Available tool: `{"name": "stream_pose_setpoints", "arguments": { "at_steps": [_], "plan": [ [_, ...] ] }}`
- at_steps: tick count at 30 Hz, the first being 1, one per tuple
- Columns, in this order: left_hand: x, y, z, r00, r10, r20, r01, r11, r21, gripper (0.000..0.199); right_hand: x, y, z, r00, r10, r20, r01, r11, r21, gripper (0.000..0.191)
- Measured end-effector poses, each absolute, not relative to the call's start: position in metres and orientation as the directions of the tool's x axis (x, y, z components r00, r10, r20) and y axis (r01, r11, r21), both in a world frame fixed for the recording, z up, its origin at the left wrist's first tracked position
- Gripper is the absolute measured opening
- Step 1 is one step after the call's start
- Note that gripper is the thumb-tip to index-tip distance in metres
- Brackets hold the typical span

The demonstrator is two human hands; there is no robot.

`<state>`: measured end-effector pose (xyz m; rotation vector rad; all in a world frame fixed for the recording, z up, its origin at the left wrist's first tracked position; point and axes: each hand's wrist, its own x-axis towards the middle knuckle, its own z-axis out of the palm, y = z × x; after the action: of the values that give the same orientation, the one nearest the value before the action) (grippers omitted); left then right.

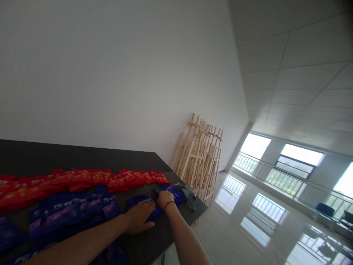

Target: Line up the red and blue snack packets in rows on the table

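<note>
My left hand (141,218) lies with its fingers stretched out over a dark purple packet (134,201), pressing on the dark table. Just to its right, my right hand (166,200) is closed, with a red cord round the wrist. A purple corner sticks out by its fingers, so it grips a purple packet; how much of it lies inside the fist is hidden. More purple packets (176,194) lie behind and beside the right hand. A crumpled grey cloth (189,195) rests against them near the table's right end.
Overlapping purple packets (64,209) with white print cover the table's left part. A long row of red packets (79,179) runs behind them. Wooden easels (200,158) lean against the wall beyond the table's (132,156) right end. Windows with railings stand farther right.
</note>
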<state>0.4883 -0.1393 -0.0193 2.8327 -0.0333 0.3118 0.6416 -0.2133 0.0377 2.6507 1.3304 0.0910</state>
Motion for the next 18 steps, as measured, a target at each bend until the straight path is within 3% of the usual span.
{"name": "stream_pose_setpoints", "arguments": {
  "at_steps": [4, 10, 15, 18],
  "plan": [
    [0.486, -0.137, -0.021, 0.963, 0.009, 0.270, -0.072, -0.954, 0.290, 0.058, 0.635, -0.219, 0.043, 0.608, 0.793, 0.037, 0.783, -0.606, 0.142, 0.027],
    [0.474, -0.119, -0.014, 0.913, 0.088, 0.399, -0.053, -0.943, 0.329, 0.033, 0.600, -0.223, 0.039, 0.552, 0.829, 0.096, 0.820, -0.560, 0.121, 0.028],
    [0.462, -0.097, -0.009, 0.855, 0.225, 0.467, 0.050, -0.932, 0.358, 0.041, 0.577, -0.222, 0.033, 0.487, 0.868, 0.097, 0.859, -0.496, 0.128, 0.032],
    [0.460, -0.093, -0.013, 0.858, 0.226, 0.461, 0.060, -0.936, 0.348, 0.050, 0.567, -0.224, 0.029, 0.444, 0.891, 0.095, 0.881, -0.453, 0.134, 0.029]
  ]
}}
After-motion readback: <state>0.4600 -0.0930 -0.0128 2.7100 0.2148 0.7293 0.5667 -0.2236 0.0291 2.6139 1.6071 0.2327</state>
